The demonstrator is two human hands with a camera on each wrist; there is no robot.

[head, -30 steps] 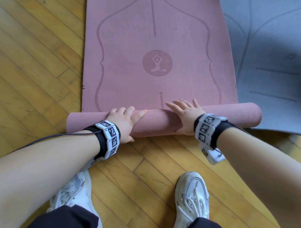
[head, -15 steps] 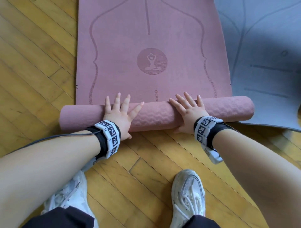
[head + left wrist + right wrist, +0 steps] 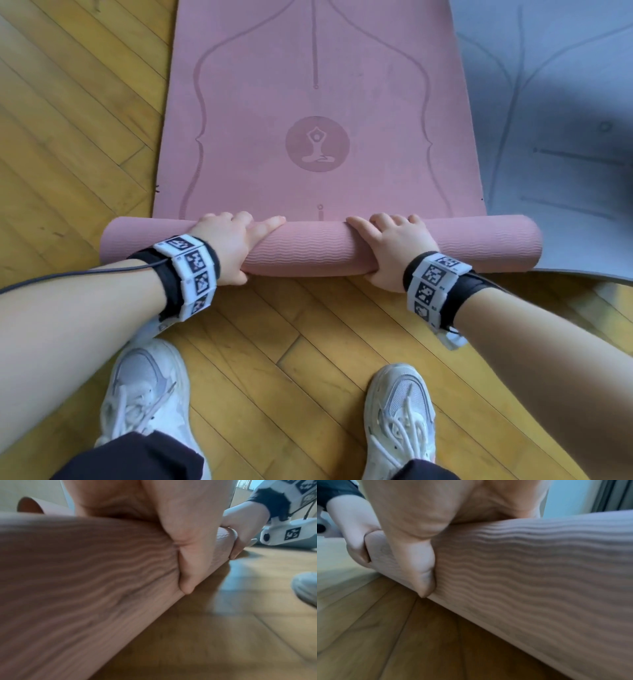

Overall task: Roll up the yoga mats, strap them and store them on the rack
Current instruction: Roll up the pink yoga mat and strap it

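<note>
A pink yoga mat (image 3: 318, 85) lies on the wooden floor, its near end wound into a ribbed roll (image 3: 315, 248). My left hand (image 3: 233, 240) grips the roll left of centre, fingers curled over the top, thumb on the near side. My right hand (image 3: 394, 243) grips it right of centre the same way. In the left wrist view my left thumb (image 3: 188, 566) presses into the roll (image 3: 77, 581). In the right wrist view my right thumb (image 3: 421, 563) presses on the roll (image 3: 530, 574). Fingertips beyond the roll are hidden.
A grey-blue mat (image 3: 555, 120) lies flat to the right, its near edge just under the pink roll's right end. My two white sneakers (image 3: 147, 394) (image 3: 399, 418) stand on the wood floor (image 3: 68, 137) behind the roll. A black cable (image 3: 68, 277) runs from my left wrist.
My fingers, spread flat on the roll half a second ago, have curled over its top. The roll has advanced a little toward the round yoga emblem.
</note>
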